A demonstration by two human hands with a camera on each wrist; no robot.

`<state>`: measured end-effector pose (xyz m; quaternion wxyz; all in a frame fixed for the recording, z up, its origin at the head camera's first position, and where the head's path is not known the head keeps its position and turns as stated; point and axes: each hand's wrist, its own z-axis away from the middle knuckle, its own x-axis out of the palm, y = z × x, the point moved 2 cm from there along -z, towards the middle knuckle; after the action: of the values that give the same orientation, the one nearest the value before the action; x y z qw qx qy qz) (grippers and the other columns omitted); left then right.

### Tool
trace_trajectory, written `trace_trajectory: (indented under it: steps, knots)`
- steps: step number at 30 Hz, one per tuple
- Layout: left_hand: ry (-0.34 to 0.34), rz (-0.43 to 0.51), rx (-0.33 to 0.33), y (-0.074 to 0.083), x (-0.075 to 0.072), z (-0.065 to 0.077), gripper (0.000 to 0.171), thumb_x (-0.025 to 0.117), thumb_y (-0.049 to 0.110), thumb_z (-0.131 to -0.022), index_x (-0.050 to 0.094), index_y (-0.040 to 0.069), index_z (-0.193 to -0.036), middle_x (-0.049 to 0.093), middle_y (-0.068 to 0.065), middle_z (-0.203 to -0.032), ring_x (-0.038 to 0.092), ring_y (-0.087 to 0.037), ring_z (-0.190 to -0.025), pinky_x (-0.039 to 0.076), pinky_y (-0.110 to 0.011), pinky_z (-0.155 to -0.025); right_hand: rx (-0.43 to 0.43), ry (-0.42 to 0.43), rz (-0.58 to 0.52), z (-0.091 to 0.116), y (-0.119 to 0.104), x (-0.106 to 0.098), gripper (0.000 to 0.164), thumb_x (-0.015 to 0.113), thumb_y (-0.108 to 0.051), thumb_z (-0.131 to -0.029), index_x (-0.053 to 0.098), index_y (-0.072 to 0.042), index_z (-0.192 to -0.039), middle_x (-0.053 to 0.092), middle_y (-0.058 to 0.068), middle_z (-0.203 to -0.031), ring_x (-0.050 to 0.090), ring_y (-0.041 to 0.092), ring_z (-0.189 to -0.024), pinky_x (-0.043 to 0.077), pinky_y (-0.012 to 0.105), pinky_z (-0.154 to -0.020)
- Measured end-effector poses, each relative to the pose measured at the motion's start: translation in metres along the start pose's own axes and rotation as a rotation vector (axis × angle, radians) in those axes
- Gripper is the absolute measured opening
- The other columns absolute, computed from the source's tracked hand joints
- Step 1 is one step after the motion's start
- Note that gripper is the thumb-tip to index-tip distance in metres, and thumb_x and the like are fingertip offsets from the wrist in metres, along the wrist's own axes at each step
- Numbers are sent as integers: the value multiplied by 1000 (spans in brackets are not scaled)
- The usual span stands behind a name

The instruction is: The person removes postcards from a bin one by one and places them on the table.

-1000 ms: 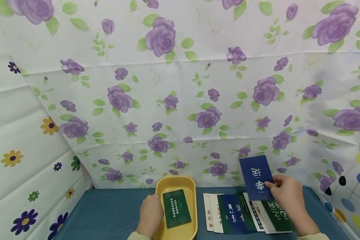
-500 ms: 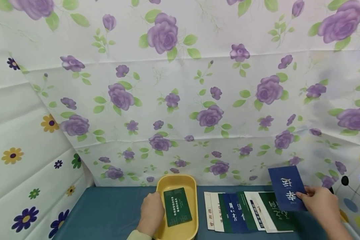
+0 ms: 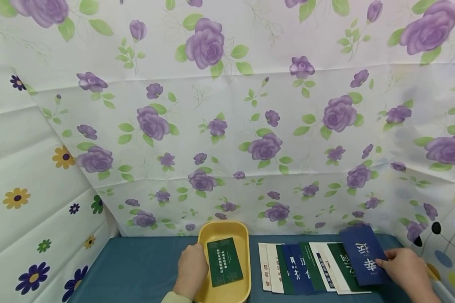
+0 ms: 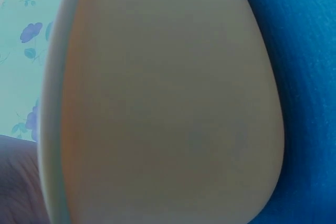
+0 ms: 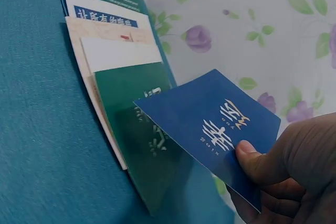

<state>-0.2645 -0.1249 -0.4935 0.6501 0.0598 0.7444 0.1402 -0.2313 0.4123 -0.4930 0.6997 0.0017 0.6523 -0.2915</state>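
My right hand (image 3: 407, 269) pinches a blue card (image 3: 364, 254) with white characters by its right edge, thumb on top. In the head view the card overlaps the rightmost green card (image 3: 346, 267) of an overlapping row; the right wrist view shows it tilted above that green card (image 5: 139, 129). My left hand (image 3: 191, 269) grips the left rim of a yellow tray (image 3: 245, 252), its fingers partly hidden by the wall. Inside the tray lies a green card (image 3: 225, 261) with white text. The tray's outer wall (image 4: 168, 98) fills most of the left wrist view.
The row of white, green and blue cards (image 3: 299, 269) lies on the blue tablecloth (image 3: 136, 261), right of the tray. Behind the table's back edge hangs a white cloth with purple flowers (image 3: 265, 147). Another flowered cloth (image 3: 38, 244) stands at the left.
The right hand has carried the blue card to the right and then lowered it over the right end of the row. The left hand stays on the tray.
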Motion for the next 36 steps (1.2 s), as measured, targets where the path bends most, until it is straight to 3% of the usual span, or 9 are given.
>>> trace_trajectory:
  steps: [8, 17, 30, 36]
  knots:
    - [-2, 1, -2, 0, 2, -1, 16, 61, -4, -81, 55, 8, -72, 51, -2, -59, 53, -13, -52, 43, -33, -44, -6, -62, 8, -7, 12, 22, 53, 76, -38, -71, 64, 6, -100, 60, 25, -96, 56, 42, -85, 46, 49, -68]
    - [11, 12, 17, 1, -1, 2, 16, 62, -4, -79, 54, 8, -71, 50, -2, -59, 52, -13, -52, 43, -33, -44, -24, -3, 30, -6, 17, 39, 50, 77, -36, -70, 65, 6, -94, 63, 20, -87, 58, 39, -80, 45, 50, -69]
    - [-3, 8, 19, 1, 0, 1, 15, 63, -3, -79, 54, 8, -72, 50, -3, -60, 53, -14, -52, 44, -32, -44, 112, 44, 60, -5, 10, 48, 46, 78, -32, -70, 65, 5, -94, 62, 19, -86, 57, 37, -77, 45, 49, -70]
    - [25, -10, 21, 0, 0, 1, 15, 63, -3, -78, 55, 8, -72, 53, -4, -61, 56, -16, -55, 45, -34, -46, 115, 53, 26, -1, 8, 45, 46, 79, -31, -68, 64, 6, -92, 61, 17, -80, 57, 37, -74, 44, 51, -69]
